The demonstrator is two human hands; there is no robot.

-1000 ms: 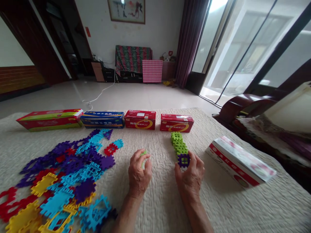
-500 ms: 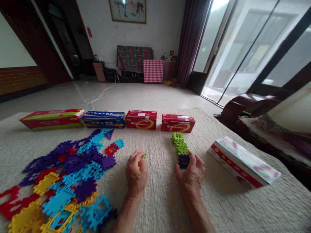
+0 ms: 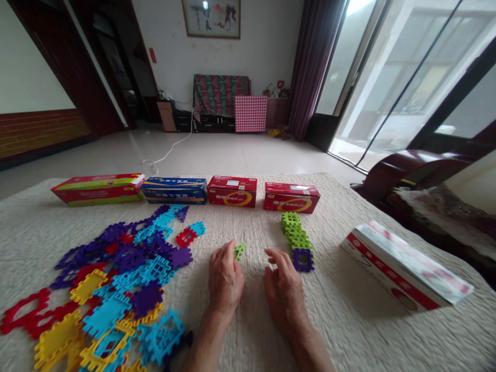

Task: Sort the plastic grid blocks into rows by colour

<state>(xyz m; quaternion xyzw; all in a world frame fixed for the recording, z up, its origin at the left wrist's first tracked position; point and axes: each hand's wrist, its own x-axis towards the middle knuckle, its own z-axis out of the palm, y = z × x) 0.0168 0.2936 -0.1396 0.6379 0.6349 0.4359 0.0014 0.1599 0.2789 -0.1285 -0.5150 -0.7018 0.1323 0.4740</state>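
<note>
Fingers of the left hand [image 3: 226, 276] are edge-pinching a green interlocking tile [image 3: 239, 251] between both hands, sensibly leaving teeth exposed; the right hand [image 3: 283, 284] is curving loosely, unclenched, beside the purple-ended green row [image 3: 297, 239].

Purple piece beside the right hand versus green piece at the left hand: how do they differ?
The purple piece is darker than the green piece. The purple piece shows a square outline; the green piece is partly hidden by the left hand. The purple piece sits at the near end of the green blocks; the green piece is apart from them. Both have notched edges.
</note>
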